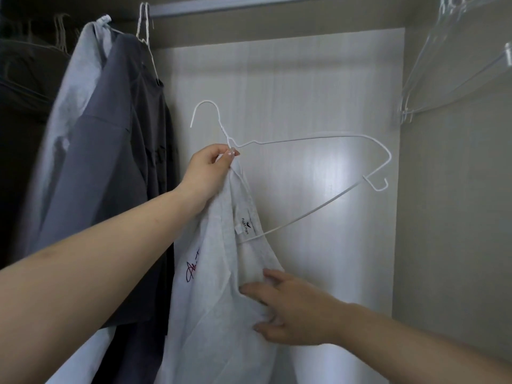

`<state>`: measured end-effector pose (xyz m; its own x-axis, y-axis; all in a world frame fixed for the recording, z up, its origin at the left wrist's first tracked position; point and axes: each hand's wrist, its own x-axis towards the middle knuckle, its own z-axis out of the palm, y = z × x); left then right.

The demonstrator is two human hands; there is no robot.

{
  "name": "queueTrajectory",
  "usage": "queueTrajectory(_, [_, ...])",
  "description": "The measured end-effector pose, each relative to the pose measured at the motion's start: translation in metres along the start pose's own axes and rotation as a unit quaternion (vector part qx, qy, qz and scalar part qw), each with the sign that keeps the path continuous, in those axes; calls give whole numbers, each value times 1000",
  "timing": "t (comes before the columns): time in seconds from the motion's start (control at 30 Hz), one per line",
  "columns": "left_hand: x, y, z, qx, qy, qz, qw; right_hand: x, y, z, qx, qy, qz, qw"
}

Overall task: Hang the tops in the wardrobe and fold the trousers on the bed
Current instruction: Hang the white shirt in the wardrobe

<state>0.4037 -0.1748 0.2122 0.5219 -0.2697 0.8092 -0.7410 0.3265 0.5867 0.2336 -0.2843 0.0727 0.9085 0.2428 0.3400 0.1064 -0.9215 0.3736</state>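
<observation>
Top (221,286), white, half on hanger (304,139), hanging below my left grip (206,173), which pinches hanger neck and collar. Right grip (288,309) below, fingers loosely curled into fabric. Next: stretch collar over free hanger arm, keep neck steady, then hook on rail (249,4) above.

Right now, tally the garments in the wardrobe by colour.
White: 1, the top held on the hanger by the left hand and right hand.
Light grey: 1.
Dark grey: 1.
Black: 1, possibly more, too dark to tell.
Total: 4.
</observation>
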Motion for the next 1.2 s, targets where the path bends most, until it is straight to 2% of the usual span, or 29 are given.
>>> queueTrajectory(0.1, [0, -8, -10, 24, -1, 8, 1000, -14, 26, -7, -59, -37, 43, 997])
queueTrajectory(0.23, [-2, -26, -30, 78, -23, 37, 996, -37, 70, -25, -109, -31, 99, 989])
queueTrajectory(0.33, [-5, -42, -40, 132, -71, 59, 987, -50, 92, -47, -83, -1, 127, 988])
queueTrajectory(0.53, [-16, -61, -41, 189, -132, 67, 971, -56, 114, -72, -120, -29, 145, 982])
queueTrajectory(0.6, [-21, -63, -33, 192, -156, 67, 966, -49, 113, -77, -130, -46, 139, 981])
queueTrajectory(0.8, [-28, -54, -8, 154, -173, 74, 970, -20, 99, -82, -73, -21, 77, 994])
queueTrajectory(0.9, [-31, -45, 4, 156, -196, 90, 964, -9, 93, -80, -93, -28, 59, 994])
queueTrajectory(1.03, [-25, -41, 3, 185, -167, 85, 965, -12, 99, -88, -110, -11, 54, 992])
queueTrajectory(1.2, [-15, -52, -14, 262, -113, -11, 958, -24, 110, -103, -116, -9, 81, 990])
